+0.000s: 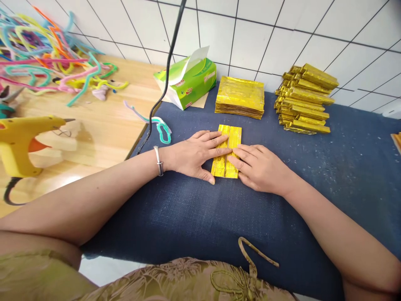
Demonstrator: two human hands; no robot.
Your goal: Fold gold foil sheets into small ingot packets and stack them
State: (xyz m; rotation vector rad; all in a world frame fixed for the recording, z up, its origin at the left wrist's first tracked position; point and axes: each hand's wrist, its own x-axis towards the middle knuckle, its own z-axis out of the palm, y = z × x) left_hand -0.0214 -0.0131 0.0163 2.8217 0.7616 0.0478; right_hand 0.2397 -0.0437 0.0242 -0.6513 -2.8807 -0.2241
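A sheet of gold foil paper (232, 167) lies on the dark blue cloth, its two sides folded in so that their edges meet along a middle seam. My left hand (196, 154) rests on its left side with fingers stretched out flat. From the right, my right hand (261, 167) lies over the other side, fingers extended and their tips near the seam. Behind the folded sheet sits a flat stack of gold paper (240, 94). To the right of that stack is a pile of narrow folded gold strips (305, 100).
A green tissue pack (197, 83) stands near the tiled wall. A black cable (169, 58) hangs across the view. On the wooden table at left are a yellow glue gun (23, 142) and tangled pipe cleaners (53, 54). A twisted pipe cleaner (163, 127) lies on the blue cloth (188, 217).
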